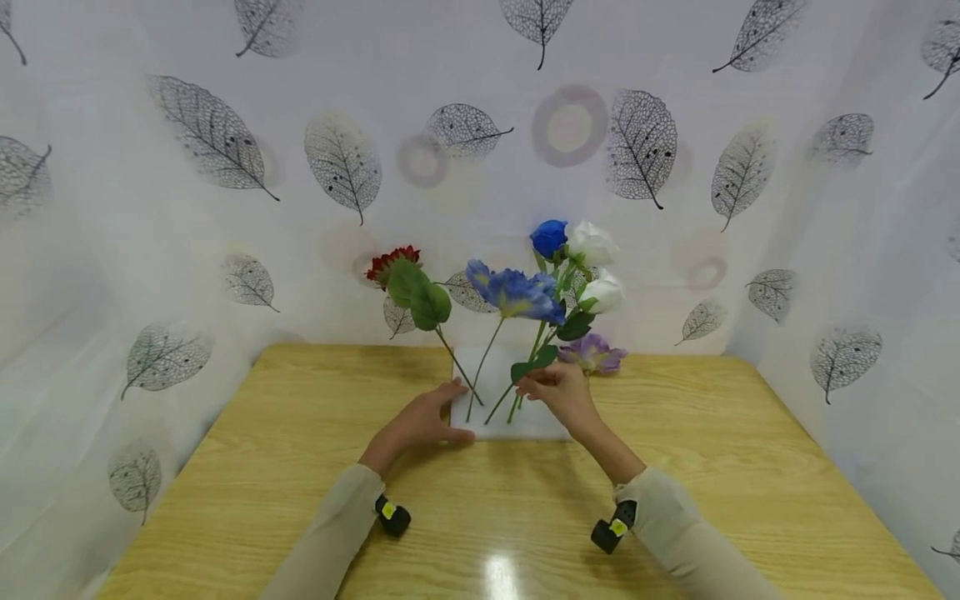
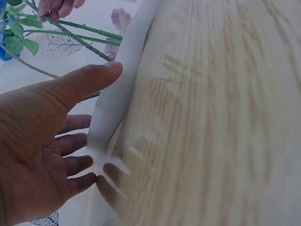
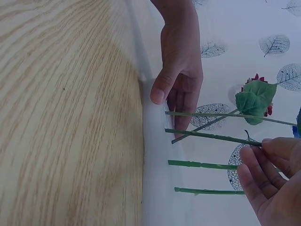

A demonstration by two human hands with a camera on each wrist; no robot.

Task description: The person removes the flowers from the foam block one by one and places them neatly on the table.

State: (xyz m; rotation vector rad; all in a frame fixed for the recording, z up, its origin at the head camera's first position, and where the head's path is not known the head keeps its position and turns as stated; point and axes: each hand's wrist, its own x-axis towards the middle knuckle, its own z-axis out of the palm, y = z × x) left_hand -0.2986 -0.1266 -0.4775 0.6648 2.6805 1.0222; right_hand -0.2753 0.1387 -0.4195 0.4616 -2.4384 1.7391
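Head view, nearest first: two beige fabric sleeves (image 1: 337, 533) come in over a glossy wood-grain table (image 1: 300, 500), each wrist carrying a small black camera with a yellow tag. Past them sits a white block (image 1: 525, 421), flat and rectangular, matte and foam-like, out of which thin green stems rise.

At the block's left edge lies the left hand (image 1: 420, 421). Its fingers are straight and relaxed, the thumb lying along the white edge and the other fingers spread against the side, so it steadies the block rather than clasping it. The right hand (image 1: 562, 392) is over the block's right part, its fingertips pinching a slim green stem (image 3: 211, 137) partway up; which bloom tops that stem is hard to tell from the crowded cluster.

Four straight stems show entering the block in the right wrist view.

Above the hands, the blooms look like fabric: one red flower (image 1: 392, 262) with two broad matte leaves, one ruffled blue flower (image 1: 513, 293), one deep blue rose (image 1: 549, 237), two white roses (image 1: 592, 243), and one purple flower (image 1: 592, 354) low at the right.

Farthest back hangs a white curtain (image 1: 150, 208) printed with grey skeleton leaves and pale rings.
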